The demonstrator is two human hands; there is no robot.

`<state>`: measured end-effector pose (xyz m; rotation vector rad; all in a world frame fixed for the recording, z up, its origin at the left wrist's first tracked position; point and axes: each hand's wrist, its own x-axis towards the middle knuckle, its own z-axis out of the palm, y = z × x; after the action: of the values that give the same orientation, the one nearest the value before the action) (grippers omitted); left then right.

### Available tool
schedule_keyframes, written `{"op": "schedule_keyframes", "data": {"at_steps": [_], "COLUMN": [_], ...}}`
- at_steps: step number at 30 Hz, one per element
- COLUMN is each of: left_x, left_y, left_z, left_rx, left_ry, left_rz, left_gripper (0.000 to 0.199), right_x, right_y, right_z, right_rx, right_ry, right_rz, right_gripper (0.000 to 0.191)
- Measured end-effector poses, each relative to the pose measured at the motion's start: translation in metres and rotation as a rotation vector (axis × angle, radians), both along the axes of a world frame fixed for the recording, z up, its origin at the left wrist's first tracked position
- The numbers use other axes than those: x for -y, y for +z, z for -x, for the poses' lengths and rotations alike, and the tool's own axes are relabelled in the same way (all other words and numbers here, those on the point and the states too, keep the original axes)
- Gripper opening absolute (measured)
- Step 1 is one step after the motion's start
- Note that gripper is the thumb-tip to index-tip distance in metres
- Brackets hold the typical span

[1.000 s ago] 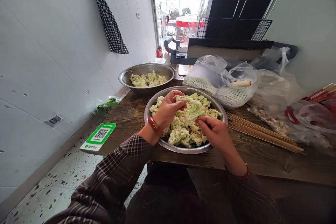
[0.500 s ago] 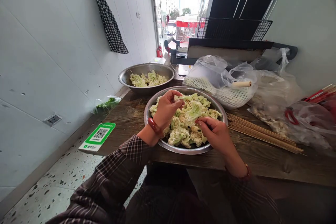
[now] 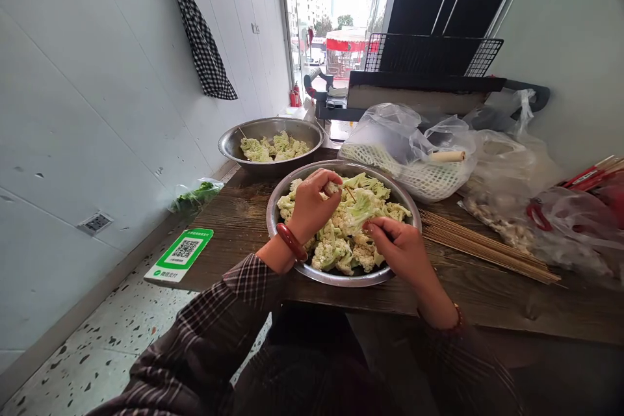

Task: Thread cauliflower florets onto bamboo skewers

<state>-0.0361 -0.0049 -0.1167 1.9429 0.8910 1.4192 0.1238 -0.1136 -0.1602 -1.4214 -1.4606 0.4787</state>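
Observation:
Over a wide metal basin (image 3: 417,209) full of cauliflower florets (image 3: 331,253), both my hands are at work. My left hand (image 3: 312,205) is closed, pinching a small cauliflower floret (image 3: 333,188) between thumb and fingers; the fingers partly hide it. My right hand (image 3: 402,247) pinches a thin wooden skewer at its lower end, just below a pale green cauliflower piece (image 3: 363,205) threaded on it. The skewer's tip (image 3: 351,195) sticks out at the upper left of that piece, near my left fingertips. Most of the skewer is hidden by the cauliflower.
A second metal basin (image 3: 229,149) with skewered cauliflower stands behind on the left. Loose wooden skewers (image 3: 487,247) lie right of the front basin. Plastic bags (image 3: 409,143) crowd the back right. A QR-code card (image 3: 182,253) sits at the table's left edge.
My left hand has turned and curled, so the floret in its fingers shows smaller and from another side. My right hand keeps the skewered piece almost where it was.

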Motion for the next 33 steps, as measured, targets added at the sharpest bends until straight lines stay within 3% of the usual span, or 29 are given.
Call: {"op": "schedule_keyframes", "data": {"at_steps": [13,17,24,28,33], "left_x": [-0.004,0.001,0.009,0.009,0.004], "left_y": [-0.011,-0.013,-0.001,-0.004,-0.01], "left_z": [-0.001,-0.005,-0.004,-0.008,-0.011], "left_rx": [-0.022,-0.042,0.162,0.227,0.27], "left_ry": [-0.096,-0.202,-0.445,-0.561,-0.531], "left_rz": [0.113,0.132,0.367,0.591,0.7], "left_gripper": [0.01,0.009,0.03,0.037,0.032], "right_x": [0.002,0.001,0.0,0.001,0.0], "right_y": [-0.002,-0.002,-0.002,-0.001,-0.004], "right_z": [-0.001,-0.001,0.001,0.002,0.001], "right_rx": [-0.006,-0.015,-0.076,-0.05,-0.022], "right_ry": [-0.067,-0.077,-0.113,-0.084,-0.048], "right_rz": [-0.081,-0.08,-0.064,-0.075,-0.065], "right_gripper": [0.025,0.026,0.027,0.027,0.027]}}
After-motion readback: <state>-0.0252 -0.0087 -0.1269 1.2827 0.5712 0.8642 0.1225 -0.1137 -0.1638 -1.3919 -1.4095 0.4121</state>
